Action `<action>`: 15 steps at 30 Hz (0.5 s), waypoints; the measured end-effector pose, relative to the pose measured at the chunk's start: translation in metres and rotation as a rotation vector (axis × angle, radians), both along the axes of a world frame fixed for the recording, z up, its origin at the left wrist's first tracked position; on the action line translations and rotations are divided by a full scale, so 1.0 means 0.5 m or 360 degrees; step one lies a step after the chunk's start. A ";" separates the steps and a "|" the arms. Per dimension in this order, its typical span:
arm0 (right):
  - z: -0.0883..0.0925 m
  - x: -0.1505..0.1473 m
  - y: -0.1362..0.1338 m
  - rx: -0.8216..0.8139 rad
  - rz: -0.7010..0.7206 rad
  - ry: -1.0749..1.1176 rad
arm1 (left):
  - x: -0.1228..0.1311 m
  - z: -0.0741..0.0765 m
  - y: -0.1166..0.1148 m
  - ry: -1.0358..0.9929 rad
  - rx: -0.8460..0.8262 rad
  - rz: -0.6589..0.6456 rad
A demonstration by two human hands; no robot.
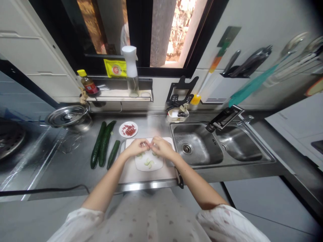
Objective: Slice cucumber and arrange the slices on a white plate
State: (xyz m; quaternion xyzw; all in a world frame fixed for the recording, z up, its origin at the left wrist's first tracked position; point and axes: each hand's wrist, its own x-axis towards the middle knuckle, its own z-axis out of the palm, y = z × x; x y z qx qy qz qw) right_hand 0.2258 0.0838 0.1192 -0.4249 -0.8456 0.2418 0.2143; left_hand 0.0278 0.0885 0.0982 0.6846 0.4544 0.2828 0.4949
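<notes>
My left hand and my right hand meet above a white plate, fingertips pinched close together. Whatever lies between the fingers is too small to make out. Several pale green cucumber slices are on the plate, some partly under my hands. The plate rests on a light cutting board. A black-handled knife lies at the board's right edge, beneath my right forearm. Left of the board are two long cucumbers side by side and a shorter cucumber piece.
Behind the board stands a small plate of chopped reddish bits. A double sink with a faucet is to the right. At the left sits a lidded steel pot. A shelf holds a spray bottle and a sauce bottle.
</notes>
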 end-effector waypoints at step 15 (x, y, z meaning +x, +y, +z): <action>-0.134 0.058 -0.007 -0.0248 -0.0568 0.0142 | 0.038 -0.094 -0.025 0.0192 -0.0001 0.0452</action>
